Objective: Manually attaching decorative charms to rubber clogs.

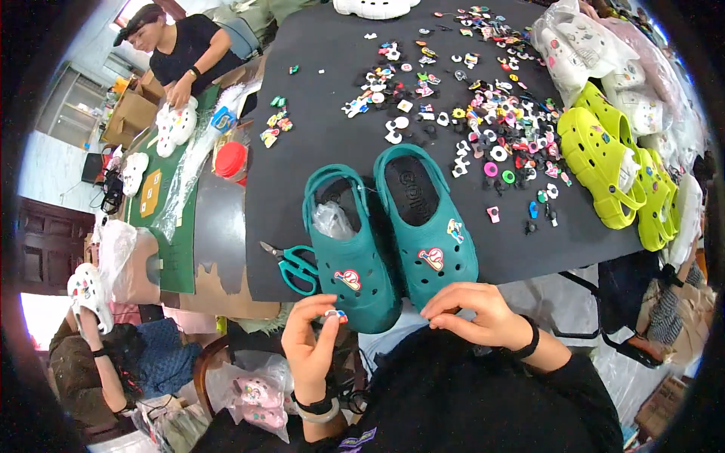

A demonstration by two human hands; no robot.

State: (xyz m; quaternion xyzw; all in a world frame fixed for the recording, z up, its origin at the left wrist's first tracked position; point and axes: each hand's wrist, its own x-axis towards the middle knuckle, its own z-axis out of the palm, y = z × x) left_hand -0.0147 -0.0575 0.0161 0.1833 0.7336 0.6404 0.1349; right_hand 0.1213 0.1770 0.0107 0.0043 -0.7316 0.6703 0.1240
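Pinching a small multicoloured shoe charm (337, 316) between left hand (308, 355) fingertips; probably light, rubbery, easily dropped, so grip by the edges. Bending right hand (483, 313) fingers at the toe of springy-looking green clogs (442, 275), can't tell if grasping. Beyond fingertips, note raised insole lettering (411, 189), then loose charms (513, 124) farther out.

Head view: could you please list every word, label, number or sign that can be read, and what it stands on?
Printed wording isn't copied out here, only located.
Right green shoe: large lettering on its black insole.
Left green shoe: insole marking partly hidden by clear plastic.
Purple patch: too small and blurred.
Scattered charms, and the left hand's charm: too small.
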